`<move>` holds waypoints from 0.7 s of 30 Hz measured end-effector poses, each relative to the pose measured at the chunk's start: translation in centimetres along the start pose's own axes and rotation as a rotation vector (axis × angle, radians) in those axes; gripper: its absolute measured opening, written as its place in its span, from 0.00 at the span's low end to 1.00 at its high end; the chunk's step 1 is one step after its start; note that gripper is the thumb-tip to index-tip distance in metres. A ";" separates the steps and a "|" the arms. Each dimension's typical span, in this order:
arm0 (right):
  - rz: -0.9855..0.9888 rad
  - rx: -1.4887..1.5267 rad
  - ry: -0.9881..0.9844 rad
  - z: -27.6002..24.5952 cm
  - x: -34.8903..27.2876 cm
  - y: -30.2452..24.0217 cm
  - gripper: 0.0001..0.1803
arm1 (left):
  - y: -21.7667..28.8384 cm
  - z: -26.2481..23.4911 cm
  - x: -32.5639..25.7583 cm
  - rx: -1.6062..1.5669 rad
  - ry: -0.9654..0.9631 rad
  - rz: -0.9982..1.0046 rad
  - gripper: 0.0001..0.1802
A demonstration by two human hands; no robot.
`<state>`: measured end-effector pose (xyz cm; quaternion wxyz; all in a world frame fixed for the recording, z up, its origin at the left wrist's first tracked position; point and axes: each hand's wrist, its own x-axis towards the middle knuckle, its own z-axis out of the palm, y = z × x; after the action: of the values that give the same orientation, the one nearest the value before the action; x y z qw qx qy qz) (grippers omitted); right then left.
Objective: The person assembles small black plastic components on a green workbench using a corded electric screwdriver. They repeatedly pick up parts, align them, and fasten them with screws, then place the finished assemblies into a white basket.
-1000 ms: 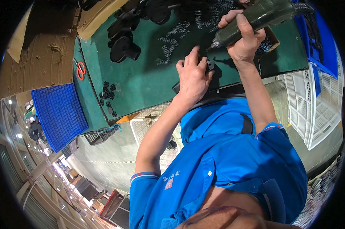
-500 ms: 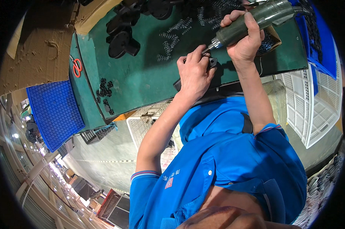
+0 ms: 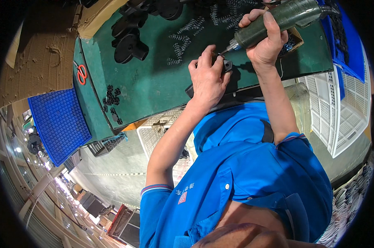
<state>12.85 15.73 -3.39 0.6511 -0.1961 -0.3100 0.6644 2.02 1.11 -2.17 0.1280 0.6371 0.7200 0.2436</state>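
Note:
A dark green electric screwdriver [image 3: 273, 25] lies across my right hand [image 3: 264, 43], whose fingers wrap round its body. Its silver tip points down and left. Below that tip, my left hand [image 3: 207, 76] is closed over a black plastic part [image 3: 227, 65] on the green table. Most of that part is hidden under my fingers; one end with a hole sticks out on the right. The bit's end meets the part near my left fingertips, though exact contact cannot be made out. Several coil springs [image 3: 181, 43] lie just beyond my left hand.
Black round parts with stubs [image 3: 130, 47] sit at the far left of the table [image 3: 145, 89]. Small black pieces [image 3: 111, 99] and red-handled scissors [image 3: 82, 75] lie leftward. A small cardboard box [image 3: 295, 40] stands by my right hand. White crates [image 3: 323, 111] and a blue tray [image 3: 61, 124] flank the table.
My left hand and the black part have shifted slightly left, and its fingers have moved. The screwdriver tip has followed a little to the left, still held in my right hand.

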 end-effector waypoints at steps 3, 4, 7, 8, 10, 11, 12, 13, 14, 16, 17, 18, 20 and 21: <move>-0.016 -0.001 -0.005 0.3 0.0 -0.1 0.12 | -0.1 0.1 0.0 0.017 0.025 0.020 0.22; -0.022 -0.021 -0.009 0.5 -0.1 -0.2 0.12 | -0.2 0.1 0.0 0.024 0.025 0.029 0.22; -0.040 -0.034 -0.036 0.6 -0.2 0.1 0.12 | -0.1 -0.1 0.1 0.054 -0.027 0.058 0.20; -0.047 -0.029 -0.048 0.7 -0.2 0.2 0.12 | -0.1 0.0 0.1 0.048 -0.029 0.061 0.20; -0.037 -0.070 -0.031 0.9 -0.2 0.2 0.11 | -0.2 0.2 0.0 0.038 -0.032 0.065 0.19; -0.033 -0.090 -0.022 1.0 -0.2 0.1 0.11 | -0.2 0.2 0.0 0.040 -0.042 0.056 0.19; -0.035 -0.080 -0.022 1.0 -0.1 0.0 0.11 | -0.2 0.1 0.0 0.041 -0.049 0.045 0.19; -0.037 -0.070 -0.022 0.9 0.0 -0.2 0.11 | -0.2 0.1 0.0 0.042 -0.057 0.035 0.19; -0.039 -0.060 -0.022 0.7 0.2 -0.4 0.11 | -0.2 0.1 0.0 0.020 -0.052 0.022 0.19; -0.042 -0.039 -0.022 0.3 0.5 -1.0 0.12 | -0.2 0.1 0.1 -0.023 -0.043 -0.006 0.19; -0.044 -0.028 -0.022 0.3 0.6 -1.2 0.12 | -0.3 0.1 0.2 -0.039 -0.045 -0.013 0.19; -0.051 -0.063 -0.021 0.3 0.6 -1.7 0.13 | -0.4 0.1 0.2 -0.054 -0.050 -0.016 0.20; -0.048 -0.041 -0.040 -0.2 0.7 -1.3 0.13 | -0.5 0.0 0.2 -0.073 -0.058 -0.029 0.20; -0.049 -0.032 -0.047 -0.5 0.7 -1.1 0.13 | -0.5 0.0 0.2 -0.079 -0.064 -0.035 0.20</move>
<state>13.90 16.43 -2.93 0.6566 -0.1831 -0.3407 0.6475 1.57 1.26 -2.43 0.1801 0.6263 0.7164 0.2490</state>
